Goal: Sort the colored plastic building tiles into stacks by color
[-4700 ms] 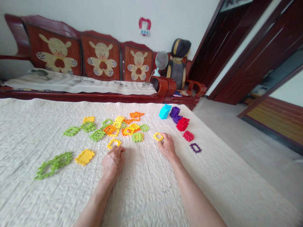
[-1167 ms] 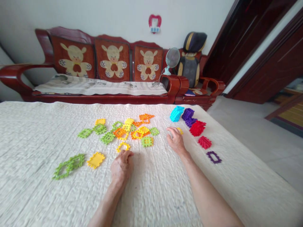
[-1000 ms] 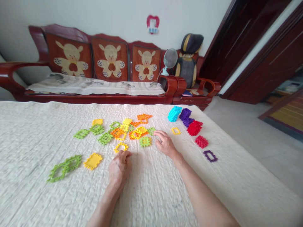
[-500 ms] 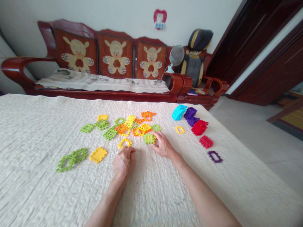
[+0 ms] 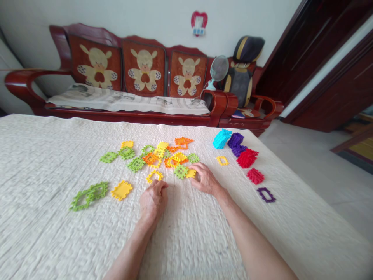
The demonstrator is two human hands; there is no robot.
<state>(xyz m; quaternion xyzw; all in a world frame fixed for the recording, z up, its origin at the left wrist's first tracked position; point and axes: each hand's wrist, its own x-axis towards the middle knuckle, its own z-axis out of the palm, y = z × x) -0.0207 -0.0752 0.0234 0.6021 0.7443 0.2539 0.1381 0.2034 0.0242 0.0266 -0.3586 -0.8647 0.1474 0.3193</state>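
My right hand curves its thumb and fingers around the right edge of a small yellow interlocking plastic piece. Partly against that piece lies a green lattice piece. Fingers curled, my left hand rests on the cover just below a yellow frame piece; nothing shows in it. Beyond both hands is a loose pile of yellow, orange and green notched pieces, with an orange piece at its back. A solid yellow square lies left of my left hand.
Two green frames overlap at the left. On the right stand cyan, purple and red stacks, near a yellow frame and a purple frame. A wooden sofa stands behind the quilted surface.
The green lattice piece and the yellow piece, stacked earlier, now lie side by side. My right hand has shifted slightly right with the yellow one. My left hand has barely moved.
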